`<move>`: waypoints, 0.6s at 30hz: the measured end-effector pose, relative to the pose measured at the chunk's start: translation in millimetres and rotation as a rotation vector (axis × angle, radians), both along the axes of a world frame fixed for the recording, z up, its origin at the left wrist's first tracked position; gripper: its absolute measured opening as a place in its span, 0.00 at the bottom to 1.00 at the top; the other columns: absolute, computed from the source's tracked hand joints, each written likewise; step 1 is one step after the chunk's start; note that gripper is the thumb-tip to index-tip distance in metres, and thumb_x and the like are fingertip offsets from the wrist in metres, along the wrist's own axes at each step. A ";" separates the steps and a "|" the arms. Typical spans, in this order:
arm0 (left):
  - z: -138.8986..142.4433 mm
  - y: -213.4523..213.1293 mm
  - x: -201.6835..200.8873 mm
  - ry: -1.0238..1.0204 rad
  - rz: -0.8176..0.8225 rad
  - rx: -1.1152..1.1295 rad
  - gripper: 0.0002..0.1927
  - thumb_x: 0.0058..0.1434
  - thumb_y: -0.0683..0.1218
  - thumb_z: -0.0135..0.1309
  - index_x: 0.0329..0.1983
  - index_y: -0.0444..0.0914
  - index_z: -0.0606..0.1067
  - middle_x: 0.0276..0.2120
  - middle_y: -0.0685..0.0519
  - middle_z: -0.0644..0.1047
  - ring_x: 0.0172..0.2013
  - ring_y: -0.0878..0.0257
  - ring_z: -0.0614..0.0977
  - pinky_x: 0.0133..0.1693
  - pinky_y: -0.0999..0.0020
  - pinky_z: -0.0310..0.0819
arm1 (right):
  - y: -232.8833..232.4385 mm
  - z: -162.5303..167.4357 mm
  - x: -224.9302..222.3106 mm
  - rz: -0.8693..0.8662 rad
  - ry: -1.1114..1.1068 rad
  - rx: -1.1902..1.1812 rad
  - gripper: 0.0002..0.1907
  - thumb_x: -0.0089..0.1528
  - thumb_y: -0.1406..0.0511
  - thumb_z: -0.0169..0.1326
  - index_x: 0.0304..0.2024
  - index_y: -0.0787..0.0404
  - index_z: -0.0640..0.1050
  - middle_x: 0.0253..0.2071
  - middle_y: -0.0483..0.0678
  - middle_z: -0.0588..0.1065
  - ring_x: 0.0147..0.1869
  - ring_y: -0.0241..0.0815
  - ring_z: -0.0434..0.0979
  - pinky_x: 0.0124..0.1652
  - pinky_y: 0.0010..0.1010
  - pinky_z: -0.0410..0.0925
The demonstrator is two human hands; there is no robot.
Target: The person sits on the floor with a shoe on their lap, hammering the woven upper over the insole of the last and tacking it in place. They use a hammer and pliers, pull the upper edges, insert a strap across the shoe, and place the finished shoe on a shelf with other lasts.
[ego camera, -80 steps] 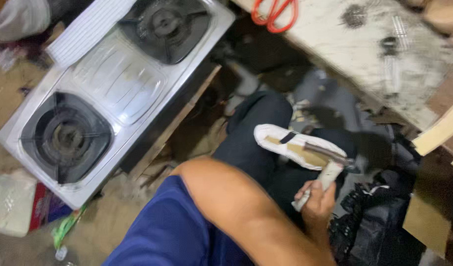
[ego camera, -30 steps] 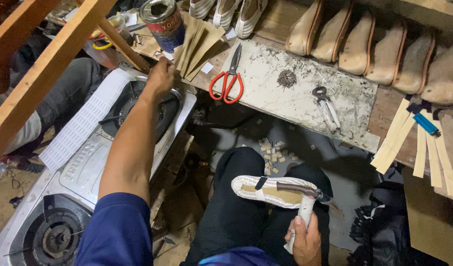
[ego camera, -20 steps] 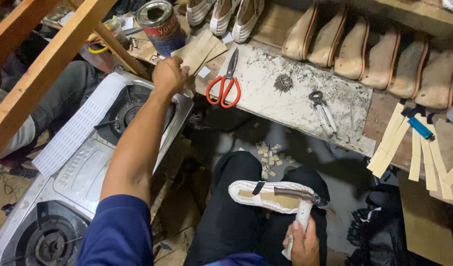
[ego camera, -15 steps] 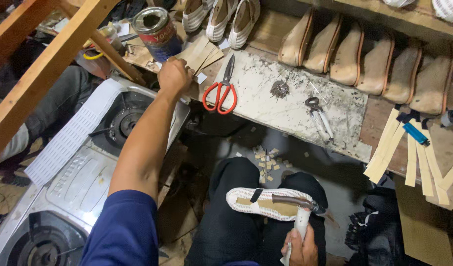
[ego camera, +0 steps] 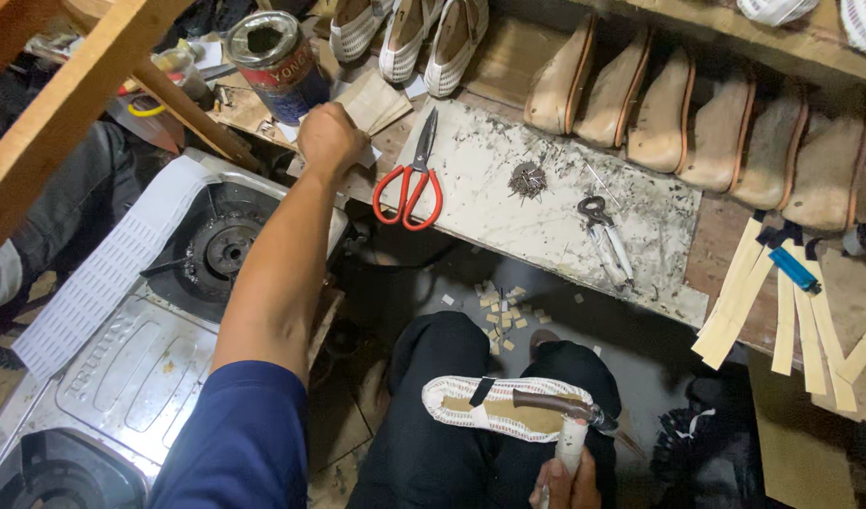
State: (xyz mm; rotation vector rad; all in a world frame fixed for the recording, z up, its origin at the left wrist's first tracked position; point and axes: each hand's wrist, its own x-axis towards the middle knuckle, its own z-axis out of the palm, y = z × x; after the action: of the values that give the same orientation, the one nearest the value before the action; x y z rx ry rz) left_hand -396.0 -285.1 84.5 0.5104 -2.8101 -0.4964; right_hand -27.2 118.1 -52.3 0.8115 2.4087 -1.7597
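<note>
Your left hand [ego camera: 331, 139] is hemmed in by the can [ego camera: 275, 64] and red scissors [ego camera: 409, 179]; mid-frame worktop [ego camera: 490, 203] lies open.

A cluttered workshop under dim warm light. A worn, stained bench [ego camera: 546, 217] runs from twelve to three o'clock, with a wooden shelf [ego camera: 735, 19] above it. At nine o'clock a steel gas stove [ego camera: 150, 349] sits low; a wooden beam [ego camera: 65, 104] crosses at eleven. The floor [ego camera: 358, 434] at six is dark and dirty.
</note>
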 end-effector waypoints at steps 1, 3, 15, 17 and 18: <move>-2.2 -0.2 0.7 0.005 -0.010 0.013 0.14 0.52 0.48 0.63 0.39 0.36 0.83 0.41 0.38 0.82 0.43 0.44 0.83 0.48 0.52 0.77 | 0.2 -1.4 0.6 0.017 -0.005 -0.018 0.33 0.63 0.54 0.45 0.66 0.67 0.63 0.18 0.52 0.70 0.14 0.39 0.68 0.17 0.32 0.66; -5.1 -0.8 2.4 0.095 -0.079 -0.034 0.13 0.53 0.48 0.64 0.37 0.35 0.82 0.39 0.38 0.82 0.42 0.42 0.83 0.47 0.51 0.77 | 1.2 -4.1 0.7 0.054 -0.014 -0.061 0.32 0.64 0.56 0.43 0.66 0.69 0.61 0.19 0.52 0.70 0.15 0.38 0.69 0.18 0.31 0.67; 8.7 -2.8 24.9 -0.008 -0.021 0.145 0.16 0.50 0.50 0.67 0.36 0.37 0.80 0.38 0.39 0.82 0.42 0.43 0.83 0.47 0.51 0.76 | 7.6 -4.6 1.1 0.029 -0.122 -0.100 0.39 0.63 0.51 0.47 0.70 0.66 0.60 0.21 0.52 0.69 0.16 0.40 0.68 0.19 0.33 0.65; 9.3 -4.4 23.5 0.001 -0.052 0.100 0.15 0.53 0.51 0.65 0.37 0.35 0.81 0.38 0.37 0.82 0.42 0.41 0.83 0.47 0.50 0.76 | 6.7 -2.0 -0.8 0.044 -0.159 -0.062 0.39 0.63 0.51 0.47 0.70 0.66 0.58 0.21 0.52 0.70 0.17 0.40 0.69 0.19 0.33 0.66; 9.5 -5.5 21.9 0.011 -0.060 0.074 0.16 0.53 0.51 0.65 0.37 0.35 0.81 0.38 0.36 0.81 0.42 0.41 0.83 0.47 0.49 0.76 | 6.3 -0.5 -1.7 0.051 -0.178 -0.043 0.39 0.63 0.50 0.47 0.70 0.66 0.57 0.21 0.52 0.71 0.17 0.41 0.69 0.19 0.34 0.67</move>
State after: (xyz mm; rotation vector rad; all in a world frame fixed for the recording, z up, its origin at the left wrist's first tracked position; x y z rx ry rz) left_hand -374.1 -290.6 94.0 0.4379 -2.8124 -0.6148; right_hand -28.8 124.3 -52.8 0.8539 2.2500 -1.6394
